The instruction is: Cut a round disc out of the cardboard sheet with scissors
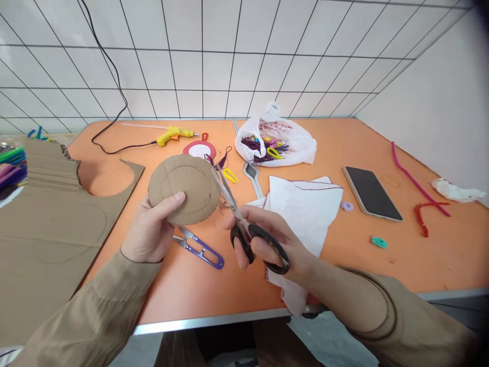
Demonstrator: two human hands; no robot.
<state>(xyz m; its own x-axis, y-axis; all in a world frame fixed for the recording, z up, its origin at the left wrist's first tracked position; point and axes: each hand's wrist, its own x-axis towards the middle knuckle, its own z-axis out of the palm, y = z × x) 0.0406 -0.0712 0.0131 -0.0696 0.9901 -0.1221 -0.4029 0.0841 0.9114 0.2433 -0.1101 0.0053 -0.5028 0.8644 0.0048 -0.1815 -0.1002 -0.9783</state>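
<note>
Pinched between the thumb and fingers of my left hand (pixel 153 227) is a round cardboard disc (pixel 198 178), with a smaller circle drawn on its face. My right hand (pixel 271 229) has its fingers through the handles of black-handled scissors (pixel 233 204). Their blades point up and left, close to the disc's right edge; whether they touch it I cannot tell. Below the disc, purple thread snips (pixel 202 251) lie on the table. White cloth (pixel 301 209) with dark red stitched edging lies beneath and behind my right hand.
A large cardboard sheet (pixel 49 224) with round cut-outs covers the left side. Toward the back are a yellow glue gun (pixel 173 135) with its cord, a red-rimmed white disc (pixel 199 150) and a plastic bag (pixel 296 145) of coloured bits. A phone (pixel 372 192) and pipe cleaners (pixel 414 173) lie right.
</note>
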